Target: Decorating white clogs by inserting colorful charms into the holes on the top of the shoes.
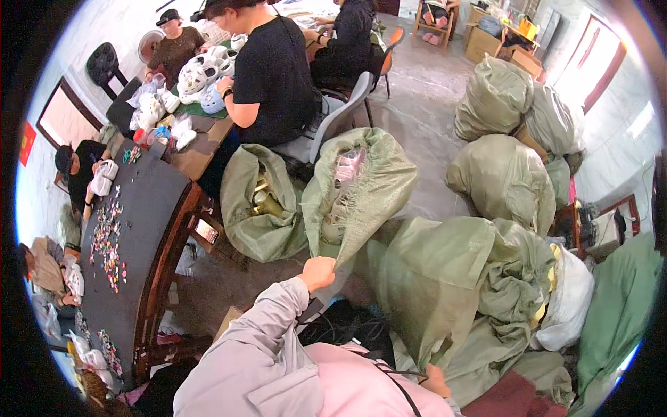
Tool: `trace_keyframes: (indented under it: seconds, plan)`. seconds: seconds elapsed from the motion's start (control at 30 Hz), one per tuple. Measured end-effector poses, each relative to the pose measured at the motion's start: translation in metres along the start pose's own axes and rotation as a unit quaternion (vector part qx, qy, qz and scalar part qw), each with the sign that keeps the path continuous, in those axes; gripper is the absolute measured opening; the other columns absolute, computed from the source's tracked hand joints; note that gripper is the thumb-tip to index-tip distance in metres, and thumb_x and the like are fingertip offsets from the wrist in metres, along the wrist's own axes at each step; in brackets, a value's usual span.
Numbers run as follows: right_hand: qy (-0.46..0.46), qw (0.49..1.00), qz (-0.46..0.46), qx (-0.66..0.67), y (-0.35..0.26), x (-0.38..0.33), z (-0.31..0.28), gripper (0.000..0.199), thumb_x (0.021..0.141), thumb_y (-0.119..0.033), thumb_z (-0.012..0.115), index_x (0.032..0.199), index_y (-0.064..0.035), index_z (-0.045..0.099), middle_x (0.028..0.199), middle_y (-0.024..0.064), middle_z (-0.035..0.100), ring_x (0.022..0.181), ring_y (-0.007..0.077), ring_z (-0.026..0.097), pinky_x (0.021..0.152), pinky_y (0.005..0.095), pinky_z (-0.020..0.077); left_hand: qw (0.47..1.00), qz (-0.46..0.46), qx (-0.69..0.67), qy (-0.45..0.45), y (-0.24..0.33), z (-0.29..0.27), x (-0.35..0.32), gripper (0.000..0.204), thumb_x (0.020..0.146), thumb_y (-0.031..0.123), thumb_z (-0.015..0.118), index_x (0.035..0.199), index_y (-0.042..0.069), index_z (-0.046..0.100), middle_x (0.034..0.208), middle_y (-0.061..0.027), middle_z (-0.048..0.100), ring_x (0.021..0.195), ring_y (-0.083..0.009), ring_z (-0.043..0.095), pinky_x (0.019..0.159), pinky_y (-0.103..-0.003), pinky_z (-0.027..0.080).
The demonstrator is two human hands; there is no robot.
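Note:
My left hand is closed on the rim of an open green woven sack, drawing that rim toward me into a taut point. Pink and beige clogs show inside its mouth. Low in the view, my right hand is closed on the near edge of a large, partly blurred green woven sack. Its fingertips are partly hidden by the cloth. Just left of the first sack stands another open green sack, with shiny gold-coloured things in it.
Several full sacks stand at the right, with a white sack nearer. A long dark table at the left bears scattered small colourful pieces. Beyond, people work at a table with white clogs; a grey chair stands behind one.

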State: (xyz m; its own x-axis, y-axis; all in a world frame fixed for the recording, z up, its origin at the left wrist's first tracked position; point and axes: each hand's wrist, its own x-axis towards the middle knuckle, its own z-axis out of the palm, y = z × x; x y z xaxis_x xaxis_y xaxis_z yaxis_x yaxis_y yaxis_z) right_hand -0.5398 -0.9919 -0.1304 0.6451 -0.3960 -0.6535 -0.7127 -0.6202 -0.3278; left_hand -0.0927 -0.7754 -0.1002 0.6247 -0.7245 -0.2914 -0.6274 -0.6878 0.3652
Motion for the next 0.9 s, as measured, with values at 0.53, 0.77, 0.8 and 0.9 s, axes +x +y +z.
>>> trace_keyframes:
  seconds: [0.53, 0.77, 0.8, 0.9]
  plan:
    - [-0.002, 0.984, -0.065, -0.168, -0.121, -0.092, -0.022, 0.031, 0.068, -0.028, 0.07, 0.056, -0.0015, 0.059, 0.06, 0.0209, 0.06, 0.059, 0.0378, 0.062, 0.058, 0.0459, 0.0509, 0.994, -0.034, -0.063, 0.088, -0.056, -0.025, 0.02, 0.025, 0.072, 0.019, 0.06, 0.09, 0.004, 0.054, 0.088, -0.0205, 0.063, 0.086, -0.041, 0.06, 0.075, -0.05, 0.047]
    - [-0.008, 0.955, -0.23, -0.186, -0.064, -0.141, 0.011, 0.016, 0.06, -0.016, 0.063, 0.05, -0.0074, 0.054, 0.053, 0.013, 0.055, 0.054, 0.0335, 0.059, 0.05, 0.0438, 0.0475, 0.991, -0.071, -0.055, 0.1, -0.031, -0.013, 0.016, 0.033, 0.078, 0.027, 0.061, 0.1, 0.006, 0.049, 0.099, -0.0175, 0.063, 0.097, -0.038, 0.058, 0.078, -0.052, 0.043]
    - [0.021, 0.947, -0.275, -0.164, -0.053, -0.148, 0.018, 0.011, 0.057, -0.014, 0.06, 0.049, -0.0079, 0.054, 0.053, 0.0126, 0.055, 0.054, 0.0315, 0.06, 0.049, 0.0429, 0.0476, 0.991, -0.075, -0.07, 0.084, -0.026, -0.009, 0.016, 0.038, 0.079, 0.027, 0.061, 0.108, 0.007, 0.05, 0.102, -0.0174, 0.063, 0.098, -0.0371, 0.059, 0.08, -0.051, 0.044]
    - [-0.004, 0.944, -0.285, -0.163, -0.038, -0.151, 0.035, 0.014, 0.058, -0.013, 0.06, 0.048, -0.0071, 0.052, 0.055, 0.0132, 0.056, 0.055, 0.0296, 0.061, 0.05, 0.0422, 0.048, 0.984, -0.066, -0.125, 0.105, -0.01, 0.003, 0.015, 0.045, 0.079, 0.026, 0.06, 0.119, 0.009, 0.049, 0.106, -0.017, 0.063, 0.1, -0.0364, 0.058, 0.083, -0.05, 0.044]
